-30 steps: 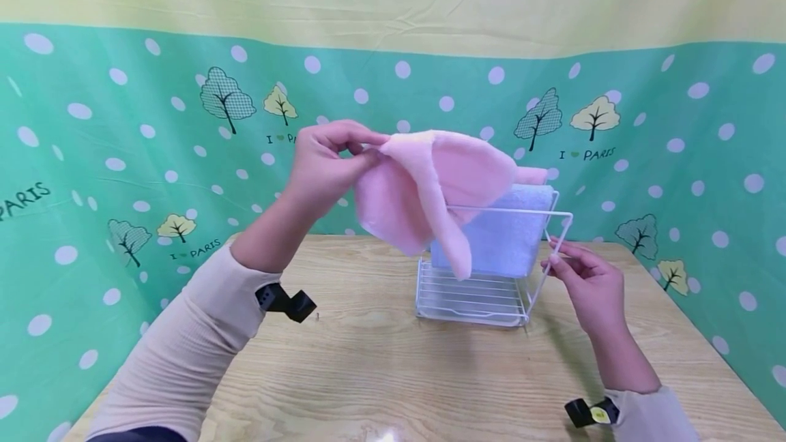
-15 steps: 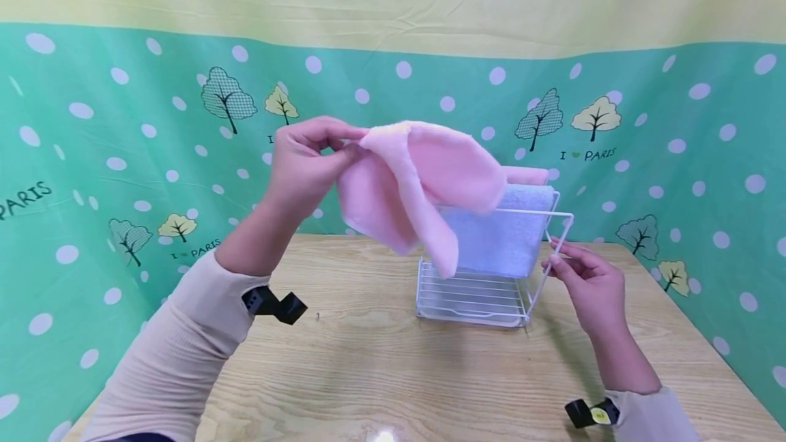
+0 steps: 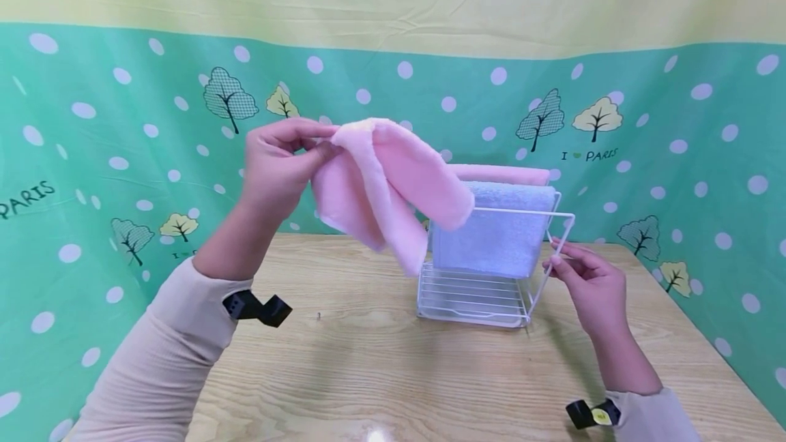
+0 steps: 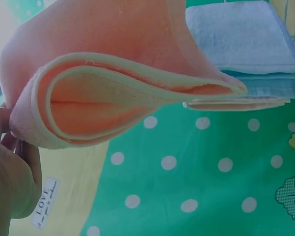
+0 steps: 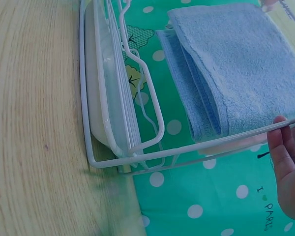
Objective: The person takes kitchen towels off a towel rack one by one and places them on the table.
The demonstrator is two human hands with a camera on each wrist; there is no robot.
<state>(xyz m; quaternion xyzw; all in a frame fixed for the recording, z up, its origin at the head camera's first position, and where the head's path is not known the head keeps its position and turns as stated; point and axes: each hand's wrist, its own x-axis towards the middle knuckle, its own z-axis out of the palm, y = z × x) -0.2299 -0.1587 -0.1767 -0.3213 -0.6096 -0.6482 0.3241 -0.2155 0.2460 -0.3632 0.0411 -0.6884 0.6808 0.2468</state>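
Observation:
Between thumb and fingers, my left hand [image 3: 276,166] pinches one end of a folded pink towel [image 3: 368,186], which droops in the air left of the rack and partly in front of it. The left wrist view looks at its layered edge [image 4: 103,132]. My right hand [image 3: 592,285] grips the right side bar of a white wire rack [image 3: 525,212]. A folded light blue towel [image 3: 497,237] hangs over one of the rack's rails. Behind it, a second pink towel [image 3: 500,173] hangs further back, mostly hidden.
A shallow tray [image 5: 96,88] sits under the wire shelf at the rack's base. The rack stands on a wooden table [image 3: 362,340]. A green and yellow patterned curtain [image 3: 381,74] surrounds the table at the back and sides.
My left hand has moved left with the pink towel, away from the rack, and more of the blue towel and rear pink towel shows. My right hand has stayed on the rack.

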